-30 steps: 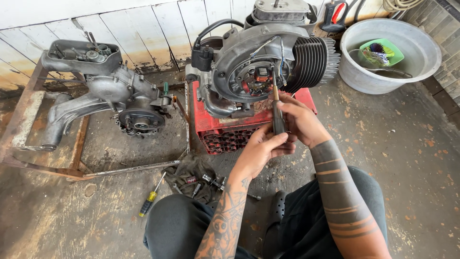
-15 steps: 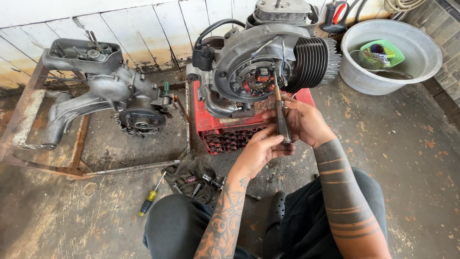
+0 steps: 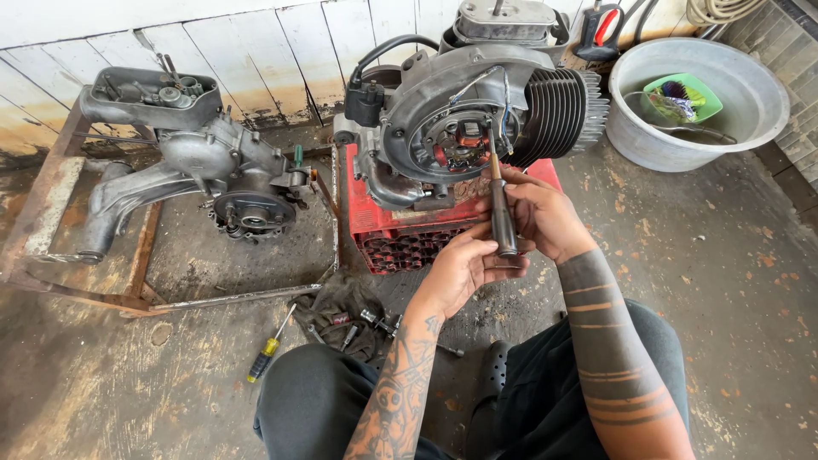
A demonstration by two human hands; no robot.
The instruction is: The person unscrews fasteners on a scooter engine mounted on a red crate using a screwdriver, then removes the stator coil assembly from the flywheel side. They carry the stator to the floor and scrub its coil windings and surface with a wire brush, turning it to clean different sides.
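— Right hand (image 3: 545,217)?
— Closed around the upper shaft of a dark-handled screwdriver (image 3: 501,213), fingers wrapped snugly, nothing else held.

— And the left hand (image 3: 464,268)?
— Cupped under the butt of the same handle, fingers curled loosely, thumb against the side. Gripping lightly rather than clenched.

— Where does the screwdriver sit?
— Nearly upright, tilted a little, tip up inside the round open side of the grey engine (image 3: 477,119), by the coils and wires there. Cannot tell what the tip touches.

— Engine resting on what?
— On a red plastic crate (image 3: 400,234), standing on the concrete floor (image 3: 724,255). Finned cylinder pointing right, black cap and hose at upper left.

— Anything to the left?
— A second grey engine case (image 3: 196,162), lying in a rusty metal frame (image 3: 51,221), well apart from both hands.

— Near the knees?
— A dirty rag (image 3: 341,311) with small sockets and bits on it, just below the crate. Beside that, a yellow-handled screwdriver (image 3: 268,347) flat on the floor.

— Upper right?
— A grey basin (image 3: 750,119) holding a green tray (image 3: 682,98), well apart from the engine. White plank wall (image 3: 256,51) behind everything.
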